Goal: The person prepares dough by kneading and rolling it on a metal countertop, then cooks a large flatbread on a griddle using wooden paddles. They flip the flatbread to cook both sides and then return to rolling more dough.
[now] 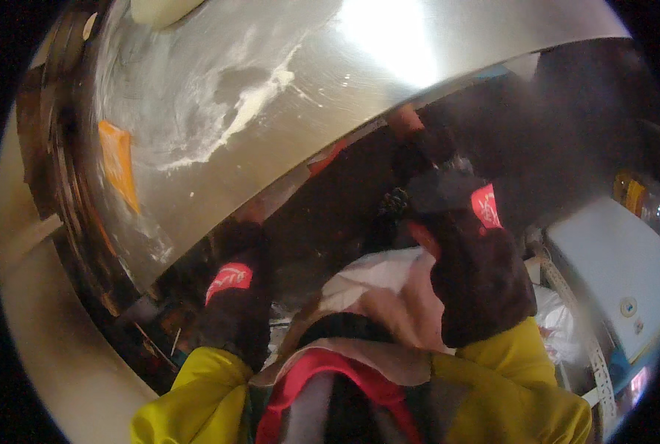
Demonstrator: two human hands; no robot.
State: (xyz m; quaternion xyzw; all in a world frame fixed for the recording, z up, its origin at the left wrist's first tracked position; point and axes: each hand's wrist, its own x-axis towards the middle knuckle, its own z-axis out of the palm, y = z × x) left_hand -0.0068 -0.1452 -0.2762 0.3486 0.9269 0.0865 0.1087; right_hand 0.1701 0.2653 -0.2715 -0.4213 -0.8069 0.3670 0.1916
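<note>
Both my arms wear dark sleeve covers with red patches and reach to the near edge of a stainless-steel work table (307,139). My left hand (250,212) is at the underside of that edge, its fingers hidden. Farther right, my right hand (407,119) is also at the edge, dim and mostly covered by the tabletop. Whether either one grips anything cannot be seen. White flour (257,100) is smeared over the steel. An orange dough scraper (117,158) lies at the table's left side. Part of a pale dough piece (160,10) shows at the top.
A pale flat-topped surface (607,266) stands on my right, with a clear bottle (653,208) behind it. Below it are a perforated metal upright (577,316) and a white plastic bag (554,319). Dark clutter (163,333) sits under the table's left corner.
</note>
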